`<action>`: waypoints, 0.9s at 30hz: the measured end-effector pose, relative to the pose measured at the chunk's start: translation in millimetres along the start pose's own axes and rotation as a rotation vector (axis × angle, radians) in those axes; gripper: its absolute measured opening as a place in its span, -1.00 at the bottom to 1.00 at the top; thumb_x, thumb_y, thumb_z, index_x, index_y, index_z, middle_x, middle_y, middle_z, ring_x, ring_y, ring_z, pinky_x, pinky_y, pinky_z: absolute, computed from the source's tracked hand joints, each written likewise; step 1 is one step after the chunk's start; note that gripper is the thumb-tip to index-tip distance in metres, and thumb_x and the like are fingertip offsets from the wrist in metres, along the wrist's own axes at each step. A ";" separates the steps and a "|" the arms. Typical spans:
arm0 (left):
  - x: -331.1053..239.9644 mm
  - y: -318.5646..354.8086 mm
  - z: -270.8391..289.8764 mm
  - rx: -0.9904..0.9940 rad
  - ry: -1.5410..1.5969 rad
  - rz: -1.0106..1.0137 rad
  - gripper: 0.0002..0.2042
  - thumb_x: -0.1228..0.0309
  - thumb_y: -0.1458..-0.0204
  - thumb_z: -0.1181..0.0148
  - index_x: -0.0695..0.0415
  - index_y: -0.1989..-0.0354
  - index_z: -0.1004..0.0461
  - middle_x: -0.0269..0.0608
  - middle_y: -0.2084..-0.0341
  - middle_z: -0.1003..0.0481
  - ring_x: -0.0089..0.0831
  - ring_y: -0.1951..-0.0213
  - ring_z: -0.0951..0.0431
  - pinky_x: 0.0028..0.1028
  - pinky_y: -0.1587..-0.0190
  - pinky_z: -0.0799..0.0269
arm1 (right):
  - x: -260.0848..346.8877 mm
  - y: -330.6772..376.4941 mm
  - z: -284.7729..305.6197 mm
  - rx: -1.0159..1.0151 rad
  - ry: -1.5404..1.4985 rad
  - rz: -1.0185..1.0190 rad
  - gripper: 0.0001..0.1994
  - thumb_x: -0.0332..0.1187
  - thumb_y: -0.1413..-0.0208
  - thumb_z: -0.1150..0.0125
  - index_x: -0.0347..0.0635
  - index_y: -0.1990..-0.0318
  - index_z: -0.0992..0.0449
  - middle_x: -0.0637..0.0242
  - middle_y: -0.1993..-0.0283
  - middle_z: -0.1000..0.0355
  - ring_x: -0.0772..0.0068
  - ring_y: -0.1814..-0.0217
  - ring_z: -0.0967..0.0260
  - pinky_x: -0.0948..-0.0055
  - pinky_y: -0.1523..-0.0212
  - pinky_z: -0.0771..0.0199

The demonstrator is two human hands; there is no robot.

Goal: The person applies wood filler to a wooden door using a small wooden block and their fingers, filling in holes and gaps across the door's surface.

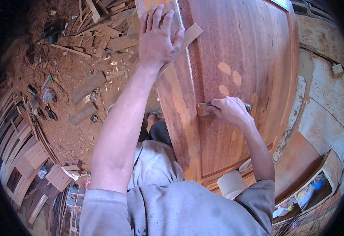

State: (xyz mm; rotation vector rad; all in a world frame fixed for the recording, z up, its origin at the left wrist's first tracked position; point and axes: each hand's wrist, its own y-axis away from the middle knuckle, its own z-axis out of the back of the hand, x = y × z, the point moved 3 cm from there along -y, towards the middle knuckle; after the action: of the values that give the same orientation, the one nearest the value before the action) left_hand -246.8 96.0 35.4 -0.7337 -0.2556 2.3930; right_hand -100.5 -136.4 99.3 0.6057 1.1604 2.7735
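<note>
A large reddish-brown wooden panel door (235, 43) lies in front of me, with pale orange filler patches (237, 78) on its panel and streaks of the same colour along its frame. My left hand (158, 47) rests on the far part of the frame's left edge, fingers stretched out. Beneath its palm and thumb a flat strip of wood (191, 36) sticks out to the right; whether the thumb grips it is unclear. My right hand (231, 110) is closed around a putty knife (206, 109). Orange filler coats its blade, which is at the groove between frame and panel.
Wood offcuts (89, 86) and shavings litter the dirt floor on the left, with a tape roll (32, 105) among small items. Stacked boards (26, 157) stand lower left. A white cylindrical object (231, 184) is near my right elbow. An open wooden box (317, 185) holds items at lower right.
</note>
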 end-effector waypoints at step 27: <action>-2.7 -1.1 2.8 -0.008 0.020 -0.011 -0.49 0.10 -0.15 -0.10 0.17 -0.18 -0.37 0.08 -0.26 -0.25 -0.03 -0.34 -0.18 -0.07 -0.41 0.04 | -7.3 -24.0 22.8 -0.497 0.246 0.094 -0.45 -0.16 -0.21 -0.19 0.52 -0.36 -0.26 0.19 0.08 -0.30 0.20 0.02 -0.33 0.08 -0.15 -0.26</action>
State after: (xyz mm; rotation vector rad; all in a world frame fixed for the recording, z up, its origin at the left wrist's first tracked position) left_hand -246.1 95.3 39.2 -0.7575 -0.2601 2.3742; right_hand -86.9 -105.7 94.7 0.2775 0.4317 3.1063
